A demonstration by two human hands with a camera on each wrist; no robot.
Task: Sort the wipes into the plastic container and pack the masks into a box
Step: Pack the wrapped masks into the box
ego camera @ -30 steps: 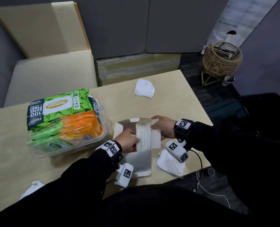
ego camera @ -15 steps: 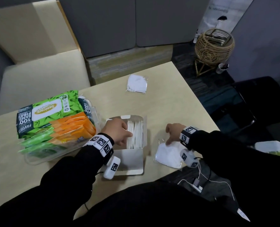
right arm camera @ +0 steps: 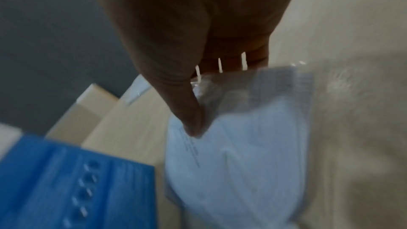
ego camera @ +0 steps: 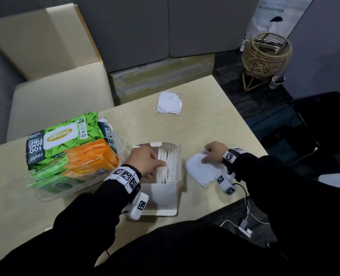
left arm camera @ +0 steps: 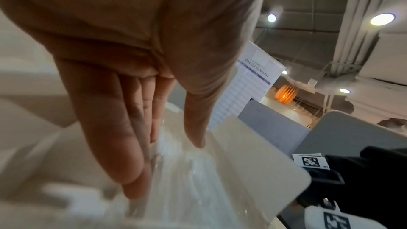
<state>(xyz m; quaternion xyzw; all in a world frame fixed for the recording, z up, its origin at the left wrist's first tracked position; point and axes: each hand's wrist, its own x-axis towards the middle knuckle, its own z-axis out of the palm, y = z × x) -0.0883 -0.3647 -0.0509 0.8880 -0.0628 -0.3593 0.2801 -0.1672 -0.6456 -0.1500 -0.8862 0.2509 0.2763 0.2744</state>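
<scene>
An open white box (ego camera: 161, 196) stands on the table (ego camera: 215, 120) in front of me, with several wrapped white masks (ego camera: 168, 168) upright inside. My left hand (ego camera: 148, 163) is in the box. Its straight fingers (left arm camera: 130, 171) press against the masks (left arm camera: 187, 171). My right hand (ego camera: 213, 154) pinches the top edge of a wrapped mask (ego camera: 201, 172) lying right of the box. The right wrist view shows the thumb (right arm camera: 189, 119) on its wrapper (right arm camera: 253, 163). Another wrapped mask (ego camera: 169, 103) lies at the far side. Green and orange wipe packs (ego camera: 71, 152) fill the clear plastic container (ego camera: 45, 196) on the left.
The table's right edge runs close by my right arm. Beyond it are a dark chair (ego camera: 314, 120), a wicker basket (ego camera: 266, 54) on the floor and cables (ego camera: 244, 222). A beige seat (ego camera: 55, 102) stands behind the table. The box's outer side shows blue (right arm camera: 77, 180).
My right hand left the box, moved right to the mask on the table and now pinches its edge. My left hand stays in the box against the masks.
</scene>
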